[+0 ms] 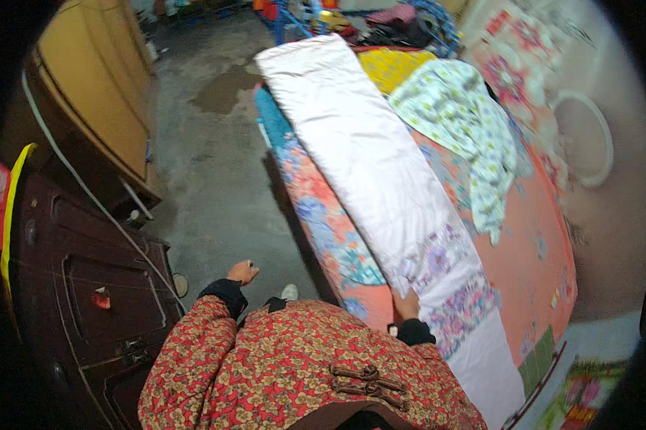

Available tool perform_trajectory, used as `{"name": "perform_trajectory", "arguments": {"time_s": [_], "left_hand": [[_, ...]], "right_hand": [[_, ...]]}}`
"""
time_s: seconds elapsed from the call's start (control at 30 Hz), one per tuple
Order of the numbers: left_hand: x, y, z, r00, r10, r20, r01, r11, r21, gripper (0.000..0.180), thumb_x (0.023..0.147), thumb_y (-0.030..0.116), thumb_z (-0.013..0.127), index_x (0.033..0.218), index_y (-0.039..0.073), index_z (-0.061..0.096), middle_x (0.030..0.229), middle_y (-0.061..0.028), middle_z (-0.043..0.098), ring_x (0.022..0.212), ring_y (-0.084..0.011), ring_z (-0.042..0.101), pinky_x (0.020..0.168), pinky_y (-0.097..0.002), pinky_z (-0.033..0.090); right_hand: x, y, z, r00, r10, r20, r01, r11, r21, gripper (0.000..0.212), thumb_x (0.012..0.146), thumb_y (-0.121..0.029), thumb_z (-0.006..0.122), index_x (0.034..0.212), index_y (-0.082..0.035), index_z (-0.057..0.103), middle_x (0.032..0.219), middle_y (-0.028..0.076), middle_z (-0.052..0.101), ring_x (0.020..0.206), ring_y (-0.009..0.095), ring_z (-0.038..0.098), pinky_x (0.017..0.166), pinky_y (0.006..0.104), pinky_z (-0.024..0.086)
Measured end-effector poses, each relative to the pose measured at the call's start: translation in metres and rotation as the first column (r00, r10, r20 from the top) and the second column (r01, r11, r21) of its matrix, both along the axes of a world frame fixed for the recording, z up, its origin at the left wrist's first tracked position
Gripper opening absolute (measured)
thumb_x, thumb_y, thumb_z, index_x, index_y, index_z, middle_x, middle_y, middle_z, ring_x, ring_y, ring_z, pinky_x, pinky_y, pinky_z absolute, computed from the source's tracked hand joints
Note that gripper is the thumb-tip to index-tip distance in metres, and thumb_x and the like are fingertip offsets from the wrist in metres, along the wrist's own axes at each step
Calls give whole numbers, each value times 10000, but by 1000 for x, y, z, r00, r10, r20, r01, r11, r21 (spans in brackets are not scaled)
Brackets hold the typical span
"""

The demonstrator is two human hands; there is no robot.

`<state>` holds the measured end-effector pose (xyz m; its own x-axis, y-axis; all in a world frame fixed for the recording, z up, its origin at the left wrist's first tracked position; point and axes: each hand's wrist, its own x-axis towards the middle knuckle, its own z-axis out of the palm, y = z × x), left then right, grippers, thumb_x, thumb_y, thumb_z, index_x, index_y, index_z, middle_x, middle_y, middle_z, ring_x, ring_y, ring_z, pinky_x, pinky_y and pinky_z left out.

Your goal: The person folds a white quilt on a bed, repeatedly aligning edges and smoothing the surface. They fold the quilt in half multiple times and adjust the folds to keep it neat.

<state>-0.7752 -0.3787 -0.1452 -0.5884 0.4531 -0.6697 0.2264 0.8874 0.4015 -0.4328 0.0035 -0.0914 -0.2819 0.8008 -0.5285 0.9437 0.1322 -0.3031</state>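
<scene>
A long white quilt [366,136], folded into a narrow strip, lies lengthwise over the bed. Purple flower patches show on its nearer part. My right hand [407,304] is at the quilt's left edge, its fingers closed on the cloth, which puckers there. Out to the left, my left hand [242,272] hangs over the floor, away from the bed. Nothing shows in it, and its fingers are loosely bent and a little apart. Under the quilt is a coral flowered bed sheet [520,265].
A pale green patterned blanket [456,107] lies crumpled right of the quilt, beside a yellow cloth [395,68]. A dark wooden chest [101,279] and a tan cabinet [97,79] stand on the left. The concrete floor [215,186] runs between them and the bed.
</scene>
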Motion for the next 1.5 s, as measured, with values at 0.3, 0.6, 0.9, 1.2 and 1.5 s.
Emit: {"name": "perform_trajectory", "arguments": {"time_s": [0.3, 0.6, 0.9, 1.2, 1.5], "left_hand": [[-17, -49, 2, 965, 228, 126, -239, 967, 82, 610, 888, 435, 497, 1281, -30, 454, 1282, -228, 493, 1153, -379, 486, 948, -445, 409], [-49, -73, -17, 959, 238, 157, -247, 968, 40, 615, 886, 416, 508, 1287, -47, 444, 1268, -243, 502, 1151, -387, 491, 938, -442, 416], [-151, -35, -17, 961, 164, 222, -164, 986, -18, 590, 909, 420, 490, 1292, -26, 447, 1272, -213, 503, 1150, -351, 497, 925, -427, 425], [-288, 40, 22, 995, 3, 103, -3, 1000, -3, 612, 911, 448, 479, 1308, -15, 432, 1288, -207, 490, 1177, -360, 469, 949, -431, 408], [-351, 142, 28, 948, -255, -190, 281, 951, 126, 534, 882, 391, 525, 1232, -10, 485, 1217, -263, 502, 1110, -397, 489, 924, -459, 412]], "right_hand": [[32, 55, -100, 973, -12, 232, 19, 999, -28, 893, 743, -459, 602, 1439, -77, 192, 1423, 264, 270, 1302, 449, 272, 1060, 502, 262], [26, 44, -86, 957, 35, 288, -18, 998, -62, 1011, 691, -546, 638, 1445, -73, 157, 1403, 314, 242, 1263, 492, 272, 1020, 569, 273], [-72, 38, -67, 959, -116, 257, 97, 992, 85, 925, 733, -544, 608, 1403, -36, 225, 1397, 283, 285, 1287, 446, 267, 1038, 530, 257], [-156, 58, -28, 941, -252, 225, 233, 967, 107, 825, 783, -519, 569, 1360, 4, 297, 1374, 275, 336, 1277, 419, 304, 1044, 479, 269], [-165, 57, -14, 900, -396, 184, 377, 917, 129, 741, 833, -495, 531, 1317, 43, 370, 1352, 266, 386, 1267, 392, 342, 1051, 427, 282]]}}
